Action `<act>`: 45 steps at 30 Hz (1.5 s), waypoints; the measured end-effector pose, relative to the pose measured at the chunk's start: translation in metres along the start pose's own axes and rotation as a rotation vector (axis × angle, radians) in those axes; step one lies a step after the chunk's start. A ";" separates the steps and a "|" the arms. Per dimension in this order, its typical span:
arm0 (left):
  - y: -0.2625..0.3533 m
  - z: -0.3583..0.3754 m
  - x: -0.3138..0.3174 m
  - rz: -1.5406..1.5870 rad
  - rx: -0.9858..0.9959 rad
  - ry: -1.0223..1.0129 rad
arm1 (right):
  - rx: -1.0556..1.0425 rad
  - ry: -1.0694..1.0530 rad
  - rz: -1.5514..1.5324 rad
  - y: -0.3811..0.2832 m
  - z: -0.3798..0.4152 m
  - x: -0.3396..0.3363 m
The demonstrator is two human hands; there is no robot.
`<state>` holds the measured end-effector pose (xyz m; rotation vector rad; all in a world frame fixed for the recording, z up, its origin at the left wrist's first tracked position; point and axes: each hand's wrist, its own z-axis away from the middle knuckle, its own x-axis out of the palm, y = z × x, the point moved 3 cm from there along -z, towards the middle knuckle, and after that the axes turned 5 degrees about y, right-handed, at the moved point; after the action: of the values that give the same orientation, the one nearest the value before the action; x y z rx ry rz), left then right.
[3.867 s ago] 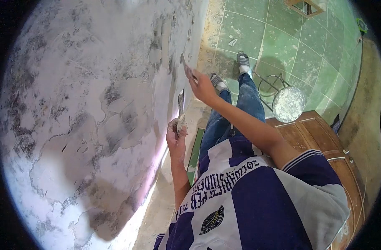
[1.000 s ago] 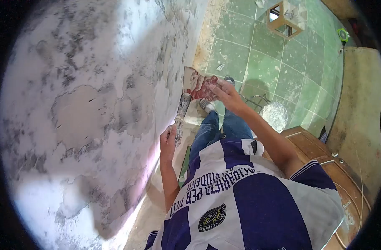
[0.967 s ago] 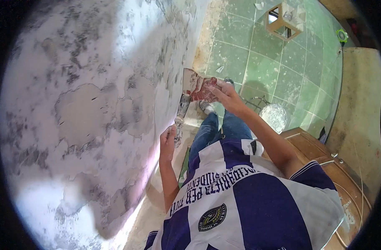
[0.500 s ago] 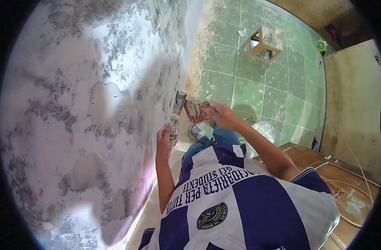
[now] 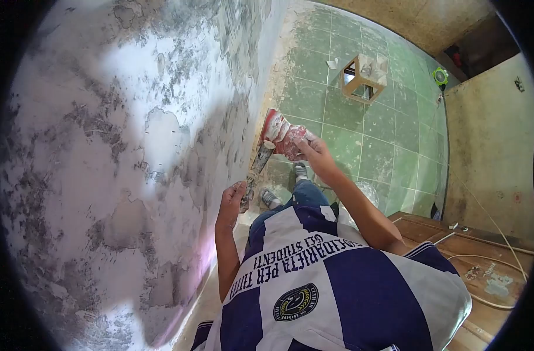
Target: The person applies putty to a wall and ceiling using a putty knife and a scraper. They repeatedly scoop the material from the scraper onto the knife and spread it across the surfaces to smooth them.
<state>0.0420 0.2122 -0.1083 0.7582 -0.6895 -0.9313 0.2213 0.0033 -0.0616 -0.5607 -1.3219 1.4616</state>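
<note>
My left hand [image 5: 233, 199] grips a putty-smeared putty knife [image 5: 262, 157], its blade pointing up and away from me. In my right hand [image 5: 317, 154] is a red spreader [image 5: 292, 143] coated with white putty [image 5: 277, 126]. The knife's tip overlaps the spreader's lower left side in this view. Both tools are close beside the wall [image 5: 132, 216], which carries uneven white and grey patches of putty. Fingers of both hands are wrapped round their tools.
A small wooden frame stool [image 5: 347, 90] stands on the green tiled floor [image 5: 343, 146], which is spattered white. A wooden panel [image 5: 416, 231] with a pale cable lies at the right. Farther back is a round bright green object [image 5: 440, 76]. My feet in striped socks are below the tools.
The spreader has swung up and toward the wall, now showing its putty-loaded face. The knife has tilted right, its tip nearing the spreader. The view has shifted slightly.
</note>
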 end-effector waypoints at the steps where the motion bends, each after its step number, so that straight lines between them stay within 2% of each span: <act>1: 0.002 0.000 0.000 -0.006 -0.012 -0.009 | -0.033 -0.043 0.074 0.001 -0.001 0.001; 6: 0.019 0.001 0.001 0.071 0.013 0.036 | -0.023 -0.154 0.218 -0.010 0.013 0.019; 8: 0.023 -0.004 0.002 0.132 0.023 0.014 | -0.090 -0.271 0.418 -0.005 0.018 0.020; 9: 0.029 -0.004 0.004 0.127 0.054 0.081 | -0.093 -0.274 0.421 0.000 0.019 0.021; 10: 0.033 -0.003 0.005 0.123 0.083 0.147 | -0.120 -0.257 0.410 0.005 0.020 0.023; 15: 0.036 0.006 0.008 0.128 0.090 0.110 | -0.146 -0.162 0.386 0.008 -0.004 0.007; 17: 0.032 0.012 0.008 0.099 0.088 0.092 | -0.027 -0.047 0.048 0.003 -0.011 0.003; 20: 0.029 0.016 0.011 0.056 0.071 0.016 | -0.038 -0.049 -0.005 -0.012 -0.015 0.003; 22: 0.030 0.017 0.016 -0.035 0.052 0.107 | -0.058 -0.090 0.049 -0.019 -0.013 0.009; 27: 0.040 0.006 0.019 0.027 0.058 0.102 | -0.121 -0.198 0.185 -0.015 -0.003 0.022; 29: 0.044 -0.001 0.022 0.067 0.069 0.122 | -0.057 -0.281 0.378 -0.029 0.014 0.033; 32: 0.049 -0.011 0.022 0.039 0.144 0.214 | -0.099 -0.307 0.340 -0.001 0.007 0.018; 34: 0.061 -0.007 0.034 0.081 0.144 0.096 | -0.049 -0.246 0.283 -0.009 -0.004 0.000; 36: 0.060 -0.008 0.045 0.052 0.142 0.096 | 0.002 -0.190 0.224 -0.016 -0.022 -0.020; 38: 0.061 -0.005 0.061 0.020 0.141 0.094 | -0.027 -0.098 -0.054 -0.026 -0.043 -0.041; 42: 0.067 -0.011 0.098 -0.047 0.107 0.088 | -0.098 -0.082 -0.117 -0.076 -0.049 -0.054; 45: 0.082 -0.016 0.125 -0.055 0.116 0.086 | -0.154 -0.170 0.028 -0.088 -0.056 -0.065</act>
<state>0.1446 0.1382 -0.0271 0.9182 -0.6542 -0.9088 0.3250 -0.0440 -0.0152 -0.5661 -1.5759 1.4640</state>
